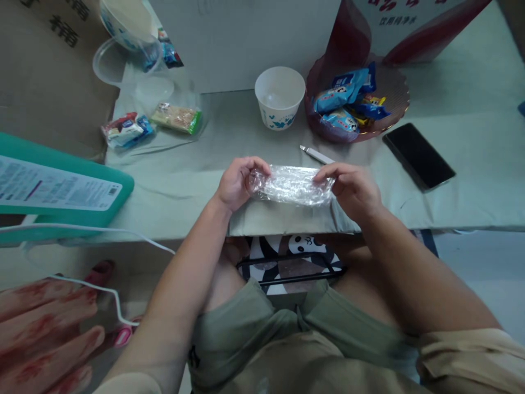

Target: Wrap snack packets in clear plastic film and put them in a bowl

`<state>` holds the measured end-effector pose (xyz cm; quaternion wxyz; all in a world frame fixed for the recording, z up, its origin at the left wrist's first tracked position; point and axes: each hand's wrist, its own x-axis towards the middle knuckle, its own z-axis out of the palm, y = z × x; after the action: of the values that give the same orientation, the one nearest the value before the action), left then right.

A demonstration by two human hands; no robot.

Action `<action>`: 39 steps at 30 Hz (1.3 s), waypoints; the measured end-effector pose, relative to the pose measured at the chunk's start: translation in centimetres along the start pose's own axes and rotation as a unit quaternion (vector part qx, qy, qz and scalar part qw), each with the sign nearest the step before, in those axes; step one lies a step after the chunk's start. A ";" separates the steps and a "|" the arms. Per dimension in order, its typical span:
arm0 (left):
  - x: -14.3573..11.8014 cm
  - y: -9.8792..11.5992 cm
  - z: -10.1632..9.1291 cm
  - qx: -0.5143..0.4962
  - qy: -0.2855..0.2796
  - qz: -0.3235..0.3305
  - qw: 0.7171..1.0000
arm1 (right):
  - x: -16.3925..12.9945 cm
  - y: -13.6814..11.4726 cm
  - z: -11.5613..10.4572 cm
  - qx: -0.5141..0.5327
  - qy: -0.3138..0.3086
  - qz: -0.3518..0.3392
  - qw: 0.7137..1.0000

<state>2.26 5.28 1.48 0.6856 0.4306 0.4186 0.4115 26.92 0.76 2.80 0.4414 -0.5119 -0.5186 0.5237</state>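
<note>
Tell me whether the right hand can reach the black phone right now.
Probably yes: nothing appears to stand between the right hand and the phone, though that hand holds clear plastic.

Left hand pinching; right hand pinching; forearms angled inward.

We see a table under a pale grey-green cloth in soft, dim light, brown cardboard standing far left, and pale floor showing near right.

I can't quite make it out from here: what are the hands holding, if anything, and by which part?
A clear, crinkled, oblong plastic wrapper, held at its two ends: left hand at one, right hand at the other.
</note>
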 end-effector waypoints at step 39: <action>1.4 0.2 -1.8 0.252 0.338 0.202 0.884 | 4.0 1.5 3.8 0.039 0.042 -0.026 0.998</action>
<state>0.98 7.05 0.89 0.2733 0.4984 0.6187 0.5424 22.89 4.23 0.74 0.4958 -0.5027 -0.4915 0.5098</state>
